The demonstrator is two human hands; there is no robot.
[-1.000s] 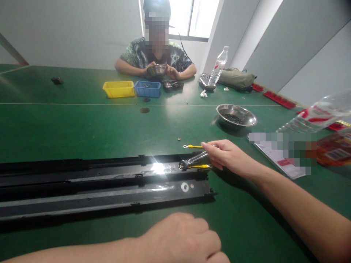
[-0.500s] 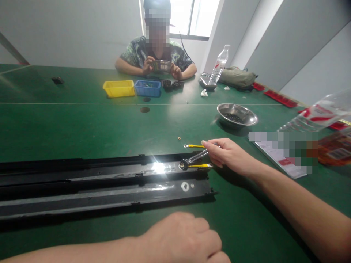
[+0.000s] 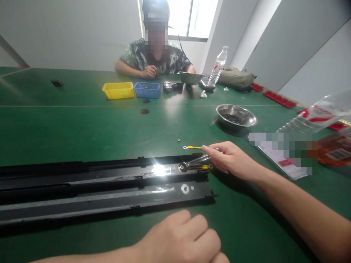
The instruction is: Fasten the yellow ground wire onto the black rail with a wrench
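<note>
My right hand (image 3: pixel 226 157) is closed around the shank of a metal ring wrench (image 3: pixel 197 160). The wrench's ring end sits over a small nut (image 3: pixel 181 167) in the rear black channel strip (image 3: pixel 115 175). A yellow wire with a ring terminal (image 3: pixel 194 147) lies behind the wrench, close to my fingertips. Another yellow wire (image 3: pixel 201 167) runs along the strip's right end. My left hand (image 3: pixel 183 237) is curled into a fist at the bottom edge, in front of the front black strip (image 3: pixel 109 206); its fingertips and whatever it may hold are hidden.
A loose brass nut (image 3: pixel 178 140) lies behind the strips. Farther back are a steel bowl of dark small parts (image 3: pixel 236 117), a yellow bin (image 3: pixel 118 91) and a blue bin (image 3: pixel 147 90). Bottles (image 3: pixel 309 113) and a pale flat item (image 3: pixel 279 157) stand right. A person (image 3: pixel 156 54) sits opposite.
My right hand and the wrench's handle have shifted slightly, while the ring end stays on the nut. My left fist has shifted a little. The person opposite has lowered a bowl towards the right.
</note>
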